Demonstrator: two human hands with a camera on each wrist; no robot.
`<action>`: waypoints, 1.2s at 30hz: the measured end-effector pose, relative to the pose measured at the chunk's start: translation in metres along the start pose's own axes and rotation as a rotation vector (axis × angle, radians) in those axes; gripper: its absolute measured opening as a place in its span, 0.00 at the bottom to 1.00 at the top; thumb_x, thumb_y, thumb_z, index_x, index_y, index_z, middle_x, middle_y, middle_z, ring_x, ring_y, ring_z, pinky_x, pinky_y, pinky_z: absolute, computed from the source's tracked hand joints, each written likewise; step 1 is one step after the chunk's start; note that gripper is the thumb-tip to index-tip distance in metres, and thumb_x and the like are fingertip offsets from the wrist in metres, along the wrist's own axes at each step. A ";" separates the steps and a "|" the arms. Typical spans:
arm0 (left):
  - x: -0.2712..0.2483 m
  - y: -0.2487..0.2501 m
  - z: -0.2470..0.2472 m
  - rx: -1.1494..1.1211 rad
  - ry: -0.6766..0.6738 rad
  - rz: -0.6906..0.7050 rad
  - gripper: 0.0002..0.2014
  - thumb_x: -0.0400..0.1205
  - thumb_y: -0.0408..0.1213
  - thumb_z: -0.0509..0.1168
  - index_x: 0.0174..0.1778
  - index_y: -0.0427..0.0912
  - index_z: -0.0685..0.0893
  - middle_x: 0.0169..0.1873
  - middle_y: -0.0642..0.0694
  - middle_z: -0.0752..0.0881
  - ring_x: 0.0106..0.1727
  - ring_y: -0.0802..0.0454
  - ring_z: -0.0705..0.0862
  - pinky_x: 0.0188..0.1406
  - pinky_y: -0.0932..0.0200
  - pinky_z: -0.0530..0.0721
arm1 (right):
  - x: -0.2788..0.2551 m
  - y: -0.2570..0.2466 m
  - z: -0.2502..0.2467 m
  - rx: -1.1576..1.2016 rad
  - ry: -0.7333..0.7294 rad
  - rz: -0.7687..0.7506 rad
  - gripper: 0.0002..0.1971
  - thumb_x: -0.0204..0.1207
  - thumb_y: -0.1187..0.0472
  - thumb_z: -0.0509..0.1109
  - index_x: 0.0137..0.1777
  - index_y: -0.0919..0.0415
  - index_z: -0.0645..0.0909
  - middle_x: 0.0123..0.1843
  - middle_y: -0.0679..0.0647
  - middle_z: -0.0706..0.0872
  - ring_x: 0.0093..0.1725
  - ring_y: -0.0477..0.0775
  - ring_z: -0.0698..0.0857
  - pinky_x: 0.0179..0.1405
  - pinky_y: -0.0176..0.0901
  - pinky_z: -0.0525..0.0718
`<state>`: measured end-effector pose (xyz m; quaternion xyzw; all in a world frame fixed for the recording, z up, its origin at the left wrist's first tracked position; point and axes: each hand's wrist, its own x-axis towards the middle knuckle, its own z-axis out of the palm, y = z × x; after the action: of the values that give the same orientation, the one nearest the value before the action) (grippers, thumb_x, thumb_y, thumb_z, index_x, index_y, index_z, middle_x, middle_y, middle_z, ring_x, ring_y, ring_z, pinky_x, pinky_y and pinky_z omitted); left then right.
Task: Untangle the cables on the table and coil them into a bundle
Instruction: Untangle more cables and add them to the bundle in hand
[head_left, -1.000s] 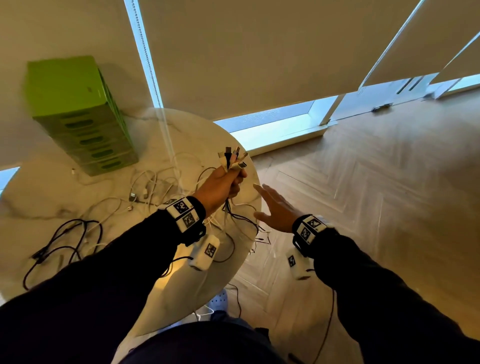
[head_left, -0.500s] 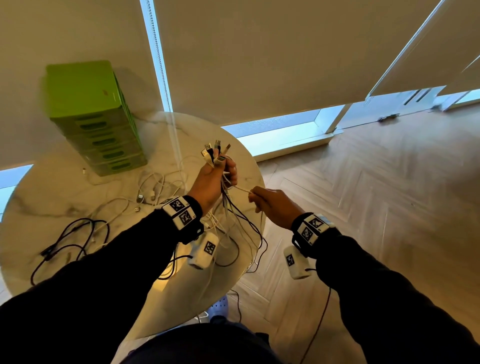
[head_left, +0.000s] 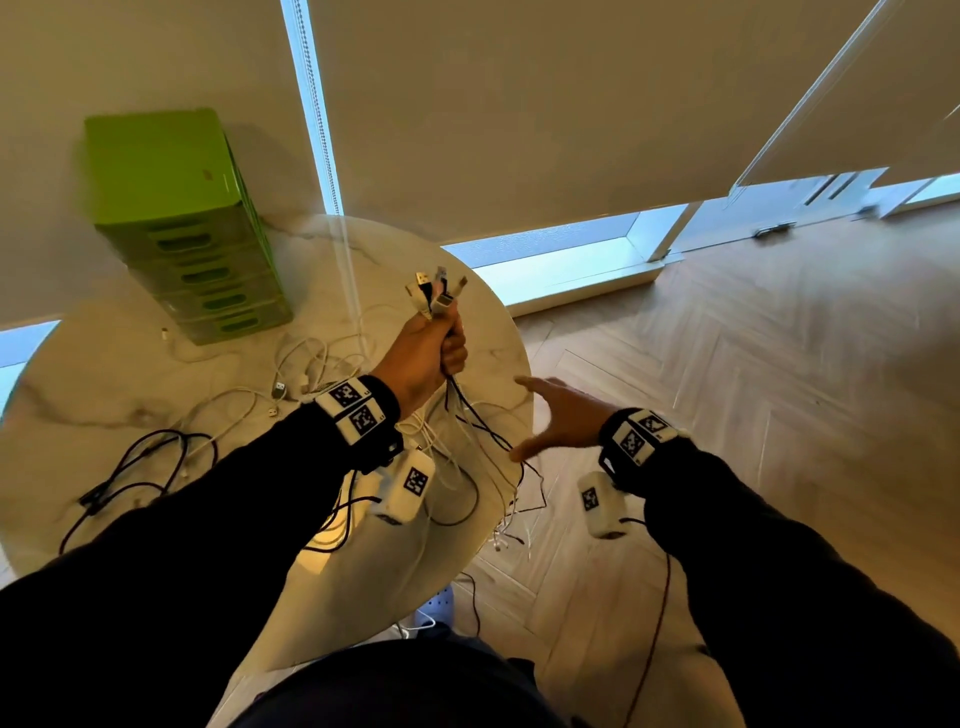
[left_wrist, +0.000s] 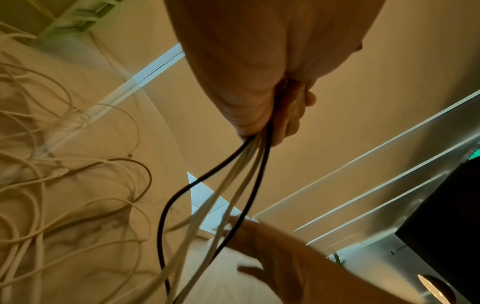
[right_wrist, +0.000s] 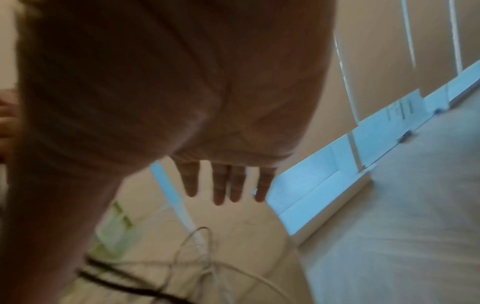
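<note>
My left hand (head_left: 434, 349) is raised above the round marble table (head_left: 104, 374) and grips a bunch of black and white cables, their plug ends (head_left: 435, 293) sticking up out of the fist. The strands (left_wrist: 241, 181) hang down from the fist (left_wrist: 280, 111) and trail over the table's right edge (head_left: 498, 467). My right hand (head_left: 558, 415) is beside those strands with fingers (right_wrist: 221, 185) spread straight, holding nothing. More loose white cables (head_left: 311, 364) and a black cable (head_left: 140, 467) lie on the table.
A green stack of drawers (head_left: 187, 228) stands at the back left of the table. Window blinds and a bead cord (head_left: 322, 130) are behind it. Wooden floor (head_left: 779, 389) lies to the right of the table.
Half a second ago my right hand pinched a white strand under the left fist; now it has let go and is spread, lower and to the right. The left hand keeps its hold.
</note>
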<state>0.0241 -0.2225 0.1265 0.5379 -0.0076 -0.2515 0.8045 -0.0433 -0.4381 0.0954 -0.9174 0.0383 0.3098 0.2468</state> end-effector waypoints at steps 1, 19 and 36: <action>-0.002 0.001 0.004 0.006 -0.028 -0.006 0.19 0.93 0.45 0.51 0.36 0.43 0.69 0.20 0.54 0.65 0.22 0.58 0.62 0.25 0.64 0.61 | 0.001 -0.019 0.001 0.077 0.010 -0.104 0.61 0.58 0.37 0.85 0.87 0.45 0.53 0.87 0.50 0.59 0.83 0.54 0.62 0.79 0.51 0.64; -0.008 0.053 -0.019 -0.108 0.046 0.141 0.16 0.93 0.43 0.51 0.38 0.48 0.67 0.26 0.53 0.60 0.25 0.55 0.60 0.32 0.59 0.72 | -0.011 0.013 -0.017 -0.377 0.215 0.095 0.17 0.85 0.49 0.61 0.42 0.61 0.81 0.40 0.58 0.85 0.43 0.62 0.85 0.43 0.48 0.79; -0.020 0.046 -0.041 -0.266 0.078 0.018 0.18 0.90 0.56 0.52 0.37 0.52 0.67 0.30 0.53 0.64 0.28 0.57 0.60 0.31 0.60 0.62 | 0.016 -0.041 0.088 0.068 0.110 -0.067 0.33 0.75 0.43 0.74 0.70 0.54 0.60 0.39 0.48 0.83 0.43 0.54 0.83 0.59 0.53 0.75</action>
<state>0.0367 -0.1653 0.1549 0.4357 0.0523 -0.2222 0.8707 -0.0694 -0.3592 0.0428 -0.9249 0.0314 0.2488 0.2857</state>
